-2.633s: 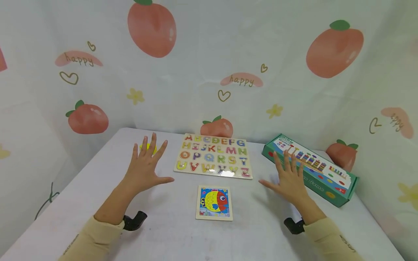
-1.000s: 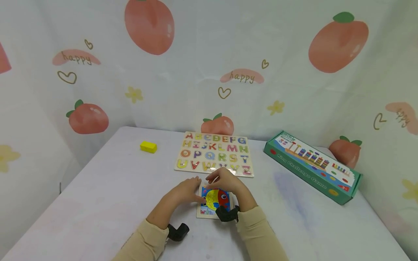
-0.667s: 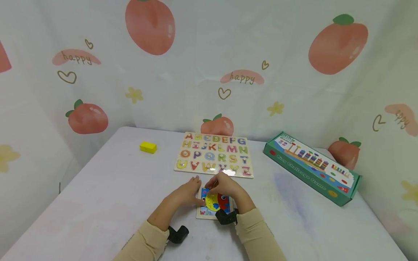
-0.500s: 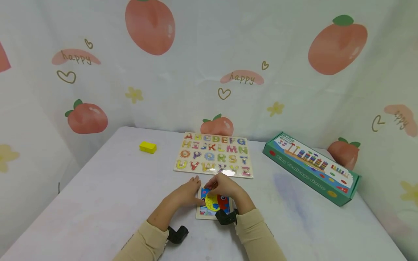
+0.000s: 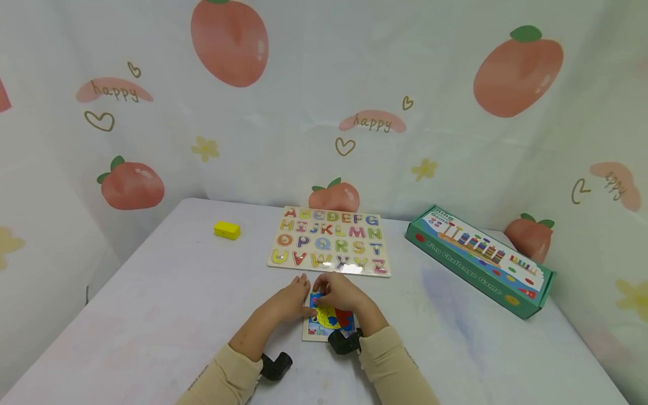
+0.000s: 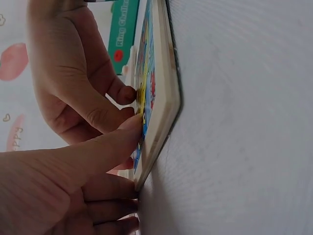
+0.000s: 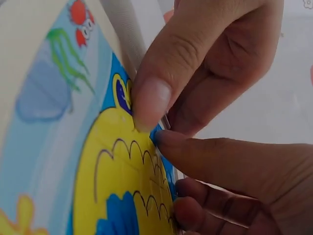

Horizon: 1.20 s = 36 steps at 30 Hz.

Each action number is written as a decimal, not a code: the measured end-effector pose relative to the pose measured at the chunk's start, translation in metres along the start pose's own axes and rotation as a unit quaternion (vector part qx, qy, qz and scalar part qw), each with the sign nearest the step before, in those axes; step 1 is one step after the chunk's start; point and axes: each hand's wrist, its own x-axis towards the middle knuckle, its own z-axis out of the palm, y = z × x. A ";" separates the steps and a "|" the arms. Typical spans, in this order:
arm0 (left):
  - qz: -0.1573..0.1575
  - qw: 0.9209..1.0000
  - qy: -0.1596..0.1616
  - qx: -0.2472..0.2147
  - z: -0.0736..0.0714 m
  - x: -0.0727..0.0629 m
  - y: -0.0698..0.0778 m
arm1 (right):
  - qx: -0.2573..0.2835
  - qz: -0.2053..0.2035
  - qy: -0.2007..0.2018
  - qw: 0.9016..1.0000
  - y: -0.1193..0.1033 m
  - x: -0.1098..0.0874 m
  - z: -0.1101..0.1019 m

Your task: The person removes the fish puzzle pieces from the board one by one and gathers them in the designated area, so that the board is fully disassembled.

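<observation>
Left hand (image 5: 288, 300), thumb spread, sits at left edge of near-square puzzle (image 5: 324, 323); right hand (image 5: 342, 293) bends over its top-left, pinch unclear.

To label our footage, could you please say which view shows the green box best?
The head view: the green box appears whole, printed top and lettered side visible. The left wrist view shows only part, beyond the right hand; the right wrist view, none.

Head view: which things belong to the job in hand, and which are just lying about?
In the job:
- fish puzzle
- left hand, at its left side
- right hand, over its far part

Just lying about:
- letter board
- green box
- yellow block
</observation>
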 end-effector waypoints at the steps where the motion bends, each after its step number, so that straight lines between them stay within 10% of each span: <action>1: 0.000 1.000 -0.001 0.000 0.000 0.000 0.000 | -0.003 0.000 0.002 1.000 0.000 0.000 0.001; 14: -0.006 1.000 -0.004 0.017 -0.003 -0.003 0.002 | -0.016 -0.002 0.002 1.000 -0.002 0.001 0.002; 36: -0.009 1.000 0.003 0.021 0.001 -0.003 -0.001 | 0.184 0.039 0.023 0.982 0.016 -0.003 -0.014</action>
